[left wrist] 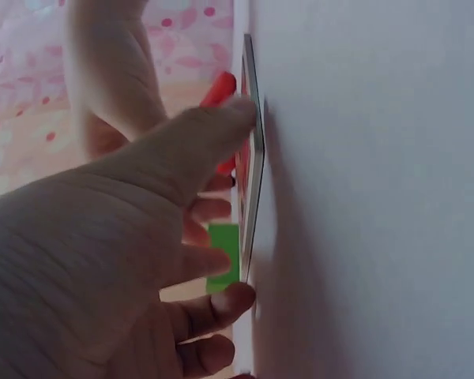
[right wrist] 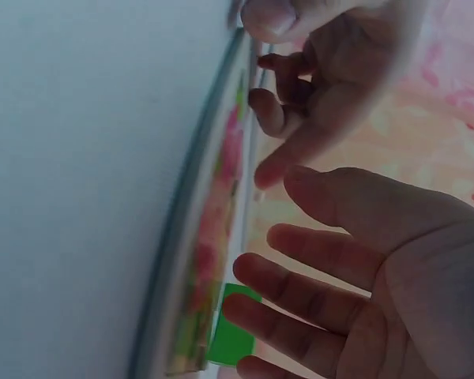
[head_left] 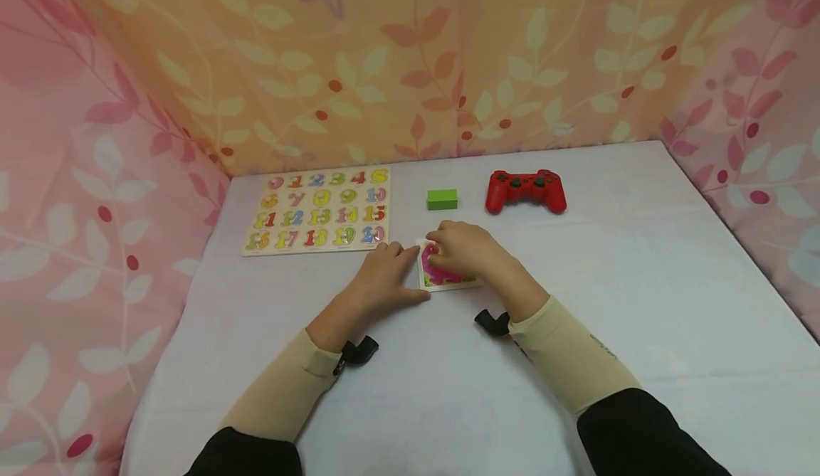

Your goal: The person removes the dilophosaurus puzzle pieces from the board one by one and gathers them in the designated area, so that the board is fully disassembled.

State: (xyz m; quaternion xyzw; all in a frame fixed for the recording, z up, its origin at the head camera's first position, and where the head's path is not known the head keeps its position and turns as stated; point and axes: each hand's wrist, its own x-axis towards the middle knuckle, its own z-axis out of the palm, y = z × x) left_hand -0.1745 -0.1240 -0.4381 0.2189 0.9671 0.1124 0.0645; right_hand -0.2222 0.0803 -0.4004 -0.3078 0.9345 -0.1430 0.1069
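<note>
A small square picture board [head_left: 442,277] with a white border and a pink picture lies flat on the white-covered table, in front of the person. My left hand [head_left: 381,277] rests at its left side, thumb at the near corner and fingers near the far corner, spread along the edge. Over the board's upper part hovers my right hand [head_left: 466,248], hiding some of the picture. In the right wrist view the fingers of that right hand [right wrist: 363,276] are loosely bent and apart, with nothing between them, beside the board's picture face [right wrist: 213,229].
A number board [head_left: 320,209] with colourful digits lies at the back left. Behind the picture board stands a green block [head_left: 442,200], and a red game controller [head_left: 526,191] lies to its right. Patterned curtains [head_left: 416,56] border the table.
</note>
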